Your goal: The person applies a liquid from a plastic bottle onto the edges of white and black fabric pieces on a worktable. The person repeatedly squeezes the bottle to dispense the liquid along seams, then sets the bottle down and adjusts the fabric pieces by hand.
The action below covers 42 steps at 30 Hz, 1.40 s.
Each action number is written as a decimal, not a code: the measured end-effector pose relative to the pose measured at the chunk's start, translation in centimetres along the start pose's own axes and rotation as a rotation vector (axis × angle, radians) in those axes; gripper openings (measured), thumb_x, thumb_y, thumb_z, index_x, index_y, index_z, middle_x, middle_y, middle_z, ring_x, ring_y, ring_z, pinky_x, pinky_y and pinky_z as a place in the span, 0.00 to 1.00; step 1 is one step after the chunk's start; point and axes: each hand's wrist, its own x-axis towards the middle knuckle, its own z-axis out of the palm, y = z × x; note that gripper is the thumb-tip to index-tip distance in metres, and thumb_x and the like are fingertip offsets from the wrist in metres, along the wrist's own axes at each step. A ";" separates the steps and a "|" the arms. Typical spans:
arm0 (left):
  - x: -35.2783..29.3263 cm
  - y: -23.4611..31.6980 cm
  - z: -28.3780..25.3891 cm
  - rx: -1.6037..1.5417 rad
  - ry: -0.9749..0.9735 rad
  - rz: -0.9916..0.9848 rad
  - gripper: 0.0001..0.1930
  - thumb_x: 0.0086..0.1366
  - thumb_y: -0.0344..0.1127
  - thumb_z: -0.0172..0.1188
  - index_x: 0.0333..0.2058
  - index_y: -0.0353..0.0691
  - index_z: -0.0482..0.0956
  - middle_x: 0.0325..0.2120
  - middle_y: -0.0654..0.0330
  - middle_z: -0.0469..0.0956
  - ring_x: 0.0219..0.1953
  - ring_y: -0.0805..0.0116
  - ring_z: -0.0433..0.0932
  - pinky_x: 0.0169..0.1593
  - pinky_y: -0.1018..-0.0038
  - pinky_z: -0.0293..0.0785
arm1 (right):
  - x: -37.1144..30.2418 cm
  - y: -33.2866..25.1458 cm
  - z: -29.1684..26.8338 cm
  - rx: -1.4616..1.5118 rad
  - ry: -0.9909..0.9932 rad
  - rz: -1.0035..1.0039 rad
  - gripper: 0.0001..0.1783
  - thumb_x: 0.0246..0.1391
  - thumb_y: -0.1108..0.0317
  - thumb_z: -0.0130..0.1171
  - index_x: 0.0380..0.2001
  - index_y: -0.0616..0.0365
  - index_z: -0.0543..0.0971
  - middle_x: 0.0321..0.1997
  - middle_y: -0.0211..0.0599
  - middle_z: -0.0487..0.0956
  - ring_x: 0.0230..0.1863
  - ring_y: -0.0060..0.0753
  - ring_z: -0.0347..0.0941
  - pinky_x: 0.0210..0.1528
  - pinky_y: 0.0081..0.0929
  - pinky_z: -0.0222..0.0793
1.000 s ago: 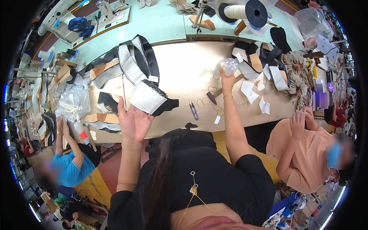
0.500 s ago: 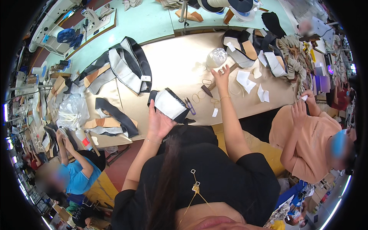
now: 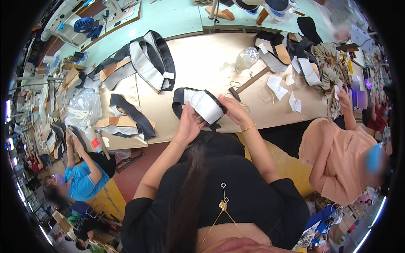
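Observation:
Near the table's front edge, my left hand (image 3: 190, 125) supports a curved black leather piece with white backing (image 3: 204, 106) from below, its fingers bent under it. My right hand (image 3: 234, 111) grips the same piece at its right edge, which has a dark fringe. The white backing faces up, and a black band loops out at its left end. Just beyond my right hand lies a hammer (image 3: 254, 81) with a wooden handle and a dark head. Gold-coloured scissor loops (image 3: 235, 84) show beside the hammer.
More black and white leather pieces (image 3: 149, 59) lie at the left, others (image 3: 274, 52) at the far right. A clear plastic bag (image 3: 247, 58) and white scraps (image 3: 277, 87) lie beyond my right hand. Co-workers sit on both sides; a glue bottle (image 3: 93, 140) stands near the left one.
My right hand has come back from beside the plastic bag and taken hold of the leather piece. The snips near the piece are no longer visible. The whole view has shifted slightly.

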 end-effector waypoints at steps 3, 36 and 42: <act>1.3 0.3 -2.0 -0.306 0.151 -0.125 0.41 0.57 0.64 0.47 0.56 0.32 0.57 0.55 0.51 0.63 0.58 0.56 0.62 0.61 0.59 0.54 | -0.5 0.0 0.4 -0.176 -0.038 -0.007 0.26 0.56 0.47 0.51 0.44 0.59 0.76 0.38 0.28 0.76 0.38 0.18 0.67 0.40 0.17 0.62; 13.6 8.1 -5.4 0.835 0.583 0.465 0.26 0.65 0.48 0.48 0.52 0.31 0.64 0.51 0.53 0.67 0.54 0.64 0.64 0.57 0.71 0.56 | 2.7 -6.9 -27.7 -0.936 1.297 -0.480 0.22 0.45 0.66 0.60 0.46 0.56 0.74 0.55 0.45 0.66 0.55 0.46 0.65 0.56 0.37 0.61; 10.7 7.8 -4.3 0.983 0.680 0.710 0.27 0.64 0.41 0.51 0.56 0.30 0.59 0.54 0.47 0.62 0.56 0.61 0.62 0.58 0.70 0.55 | 3.9 -11.3 -31.9 -1.283 1.009 -0.075 0.17 0.42 0.56 0.64 0.37 0.48 0.81 0.54 0.41 0.70 0.56 0.43 0.65 0.59 0.55 0.50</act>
